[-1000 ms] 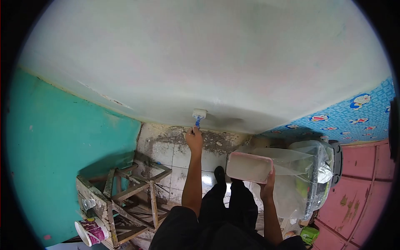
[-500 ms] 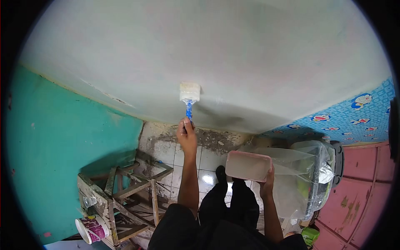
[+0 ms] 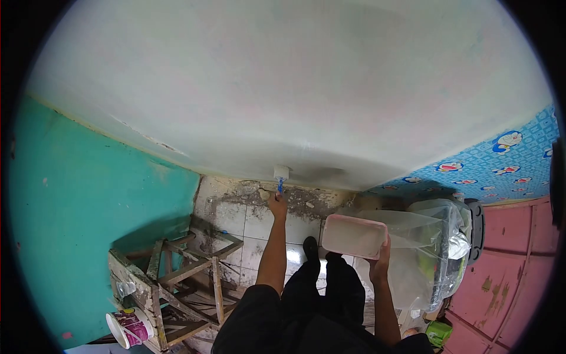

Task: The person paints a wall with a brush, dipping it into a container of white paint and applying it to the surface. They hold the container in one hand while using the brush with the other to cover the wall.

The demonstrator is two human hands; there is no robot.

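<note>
My left hand (image 3: pixel 277 205) grips the blue handle of a paintbrush (image 3: pixel 281 173). The brush's wide white bristles rest against the low part of the whitish wall (image 3: pixel 295 76), near its bottom edge. A pinkish rectangular tub (image 3: pixel 355 236) is in my right hand (image 3: pixel 380 264), held by its right side at about thigh height. Pale whitish liquid or paste shows inside the tub. The fingers of my right hand are partly hidden under and behind the tub.
A wooden trestle-like stand (image 3: pixel 177 277) is at the left, by the turquoise wall (image 3: pixel 82 218), with a purple-and-white bucket (image 3: pixel 130 327) beside it. At the right are plastic-covered items (image 3: pixel 442 253), blue patterned wallpaper (image 3: pixel 471 165) and pink panels (image 3: pixel 501 277). Dirt lies along the tiled floor's (image 3: pixel 257 224) edge.
My left hand and the paintbrush have moved down the wall and slightly right, from mid-wall to near the bottom edge. My right hand still holds the tub in nearly the same place.
</note>
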